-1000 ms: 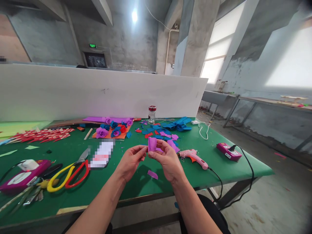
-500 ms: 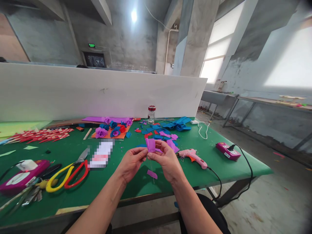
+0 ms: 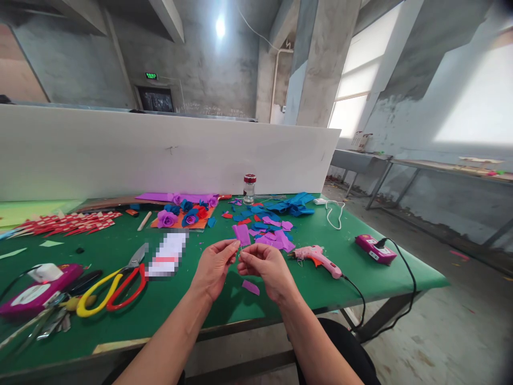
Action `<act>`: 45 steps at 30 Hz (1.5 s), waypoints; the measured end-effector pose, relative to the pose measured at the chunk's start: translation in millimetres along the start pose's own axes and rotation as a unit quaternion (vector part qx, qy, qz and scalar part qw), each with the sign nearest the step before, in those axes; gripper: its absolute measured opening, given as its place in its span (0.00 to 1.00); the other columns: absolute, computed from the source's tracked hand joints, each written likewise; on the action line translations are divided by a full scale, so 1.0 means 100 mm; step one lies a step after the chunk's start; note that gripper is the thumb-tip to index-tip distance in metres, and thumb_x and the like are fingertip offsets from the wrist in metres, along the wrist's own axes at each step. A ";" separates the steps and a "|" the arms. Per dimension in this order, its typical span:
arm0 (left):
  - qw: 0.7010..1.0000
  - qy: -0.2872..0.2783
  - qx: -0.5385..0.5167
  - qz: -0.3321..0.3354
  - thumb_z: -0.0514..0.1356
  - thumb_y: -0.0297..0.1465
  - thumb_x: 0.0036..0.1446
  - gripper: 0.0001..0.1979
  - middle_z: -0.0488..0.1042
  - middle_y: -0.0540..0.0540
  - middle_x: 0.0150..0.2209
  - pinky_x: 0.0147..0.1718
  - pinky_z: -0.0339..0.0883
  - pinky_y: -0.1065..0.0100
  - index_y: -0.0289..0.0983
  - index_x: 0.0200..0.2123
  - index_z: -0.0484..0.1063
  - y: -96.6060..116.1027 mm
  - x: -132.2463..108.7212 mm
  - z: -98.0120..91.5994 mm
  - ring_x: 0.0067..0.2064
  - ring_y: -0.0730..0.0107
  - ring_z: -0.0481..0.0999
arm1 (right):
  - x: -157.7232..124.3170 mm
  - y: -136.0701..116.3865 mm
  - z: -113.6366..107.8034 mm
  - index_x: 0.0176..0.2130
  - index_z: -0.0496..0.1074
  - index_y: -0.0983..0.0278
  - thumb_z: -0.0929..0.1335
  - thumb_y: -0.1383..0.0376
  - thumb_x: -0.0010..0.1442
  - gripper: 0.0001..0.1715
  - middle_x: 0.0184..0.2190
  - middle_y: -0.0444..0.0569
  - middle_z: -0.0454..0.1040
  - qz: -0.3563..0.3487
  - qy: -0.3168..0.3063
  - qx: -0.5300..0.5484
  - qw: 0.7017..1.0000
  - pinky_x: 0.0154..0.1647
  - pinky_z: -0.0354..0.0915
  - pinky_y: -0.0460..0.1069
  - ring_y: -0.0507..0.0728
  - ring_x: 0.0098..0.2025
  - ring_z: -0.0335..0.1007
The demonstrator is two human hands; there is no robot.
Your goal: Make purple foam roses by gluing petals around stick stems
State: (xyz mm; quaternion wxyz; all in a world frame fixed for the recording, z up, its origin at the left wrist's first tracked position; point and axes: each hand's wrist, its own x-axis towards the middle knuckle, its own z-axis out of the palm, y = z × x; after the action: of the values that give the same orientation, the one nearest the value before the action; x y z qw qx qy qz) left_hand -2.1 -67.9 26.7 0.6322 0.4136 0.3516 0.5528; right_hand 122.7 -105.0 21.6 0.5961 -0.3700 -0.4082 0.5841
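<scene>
A piece of purple crepe paper point(image 3: 241, 235) stands up from the fingertips of my left hand point(image 3: 216, 266), which pinches its lower end. Just below the paper, my right hand point(image 3: 267, 267) has thumb and forefinger closed on a thin wire point(image 3: 241, 249); only a short bit of the wire shows between the hands. Both hands are close together above the green table. Under them lies a loose purple paper petal point(image 3: 251, 287). Beyond the hands are scattered purple paper pieces point(image 3: 276, 240), along with blue and red ones.
A pink glue gun point(image 3: 318, 259) lies right of my hands, its cord running off the table edge. Scissors point(image 3: 120, 283) lie on the left. Paper flowers point(image 3: 167, 218), a glass jar point(image 3: 249, 190) and a pink power strip point(image 3: 374, 249) are farther out. A white board point(image 3: 180, 152) stands behind.
My right hand has moved from the side of the purple paper down to the wire. The paper has tilted and shifted slightly left, and the long hanging wire no longer shows below.
</scene>
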 end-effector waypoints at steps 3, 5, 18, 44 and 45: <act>1.000 0.000 0.015 0.009 0.74 0.35 0.34 0.15 0.73 0.49 0.22 0.25 0.60 0.74 0.33 0.26 0.79 0.00 0.00 0.00 0.25 0.77 0.64 | 0.02 0.02 0.00 0.27 0.73 0.67 0.77 0.57 0.41 0.18 0.21 0.45 0.75 -0.001 0.021 0.006 1.000 0.29 0.70 0.46 0.50 0.23 0.72; 1.000 0.000 0.019 0.006 0.74 0.35 0.33 0.15 0.74 0.48 0.22 0.25 0.60 0.74 0.32 0.26 0.79 0.00 0.00 0.00 0.25 0.76 0.65 | 0.03 0.02 0.00 0.27 0.73 0.67 0.78 0.57 0.41 0.19 0.22 0.45 0.75 -0.002 0.028 0.008 1.000 0.29 0.70 0.46 0.50 0.23 0.72; 0.999 0.023 0.037 0.014 0.73 0.36 0.35 0.15 0.70 0.52 0.19 0.24 0.58 0.74 0.33 0.26 0.77 -0.07 0.02 0.02 0.23 0.78 0.64 | 0.03 0.07 0.04 0.25 0.73 0.67 0.78 0.57 0.39 0.18 0.21 0.45 0.75 -0.011 0.027 0.017 0.999 0.26 0.69 0.45 0.49 0.21 0.71; 0.995 -0.032 -0.049 -0.078 0.74 0.32 0.35 0.16 0.70 0.54 0.19 0.16 0.61 0.79 0.33 0.26 0.73 0.05 -0.07 0.04 0.18 0.81 0.67 | 0.05 0.13 0.00 0.29 0.72 0.68 0.79 0.59 0.41 0.20 0.24 0.44 0.75 0.062 -0.063 0.138 0.986 0.27 0.70 0.42 0.47 0.23 0.72; 0.995 -0.034 -0.049 -0.077 0.74 0.33 0.35 0.16 0.70 0.54 0.19 0.16 0.61 0.79 0.33 0.26 0.73 0.05 -0.07 0.04 0.18 0.82 0.67 | 0.05 0.13 0.00 0.29 0.72 0.67 0.79 0.59 0.42 0.20 0.24 0.44 0.75 0.062 -0.065 0.138 0.986 0.27 0.70 0.42 0.47 0.23 0.72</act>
State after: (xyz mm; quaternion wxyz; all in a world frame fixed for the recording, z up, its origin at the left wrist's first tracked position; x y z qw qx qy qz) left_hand -1.3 -74.8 33.0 0.7039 0.3723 0.3337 0.5046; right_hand 117.6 -99.1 10.2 0.5763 -0.2698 -0.3375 0.6936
